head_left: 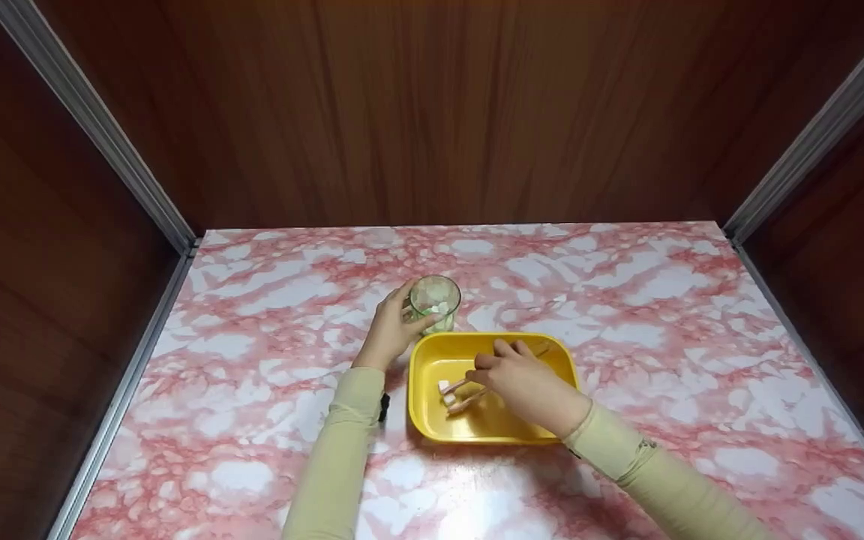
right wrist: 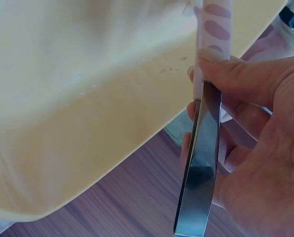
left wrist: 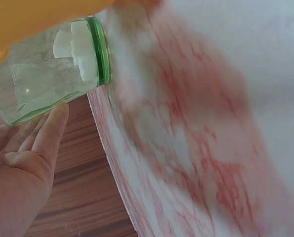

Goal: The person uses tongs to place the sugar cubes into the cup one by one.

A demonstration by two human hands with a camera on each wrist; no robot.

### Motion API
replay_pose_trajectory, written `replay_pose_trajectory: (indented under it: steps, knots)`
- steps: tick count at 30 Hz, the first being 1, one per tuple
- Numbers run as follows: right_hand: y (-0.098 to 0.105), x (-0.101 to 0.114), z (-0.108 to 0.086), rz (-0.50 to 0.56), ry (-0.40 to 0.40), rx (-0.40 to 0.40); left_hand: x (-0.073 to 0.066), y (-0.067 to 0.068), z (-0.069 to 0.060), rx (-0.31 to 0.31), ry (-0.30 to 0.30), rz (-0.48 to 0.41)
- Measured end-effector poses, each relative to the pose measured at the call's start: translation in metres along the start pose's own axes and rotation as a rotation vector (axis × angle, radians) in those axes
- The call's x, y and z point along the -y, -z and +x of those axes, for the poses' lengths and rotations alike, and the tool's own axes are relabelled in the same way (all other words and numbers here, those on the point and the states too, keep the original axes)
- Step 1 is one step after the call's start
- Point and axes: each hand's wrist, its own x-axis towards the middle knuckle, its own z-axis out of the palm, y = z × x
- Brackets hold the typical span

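Observation:
A clear greenish glass (head_left: 436, 289) stands behind the yellow tub (head_left: 416, 401), with small white cubes (left wrist: 83, 54) at its bottom. My left hand (head_left: 393, 324) holds the glass from the left, thumb in front and fingers round its far side. Over the tub, my right hand (head_left: 528, 384) pinches metal tongs (right wrist: 199, 163) with pink-patterned arms between thumb and fingers. The tongs' tips point left and down into the tub, close to two white cubes (head_left: 444, 387). Whether the tips touch either cube I cannot tell.
The table top (head_left: 267, 405) has a red and white marbled pattern. A brown wood-look panel (head_left: 432, 112) rises behind it. Metal-framed panels (head_left: 837, 127) close in both sides.

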Motion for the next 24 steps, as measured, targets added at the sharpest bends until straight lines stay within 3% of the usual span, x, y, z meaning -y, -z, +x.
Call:
replay_pose_trajectory:
  steps: [8, 24]
  knots:
    - [0.0001, 0.0008, -0.0002, -0.004, 0.006, 0.004, 0.0006, 0.0005, 0.0002, -0.009, -0.016, 0.010]
    - [0.0025, 0.0022, -0.0005, -0.048, 0.009, 0.012, 0.0017, -0.0003, 0.0008, -0.006, 0.007, 0.001]
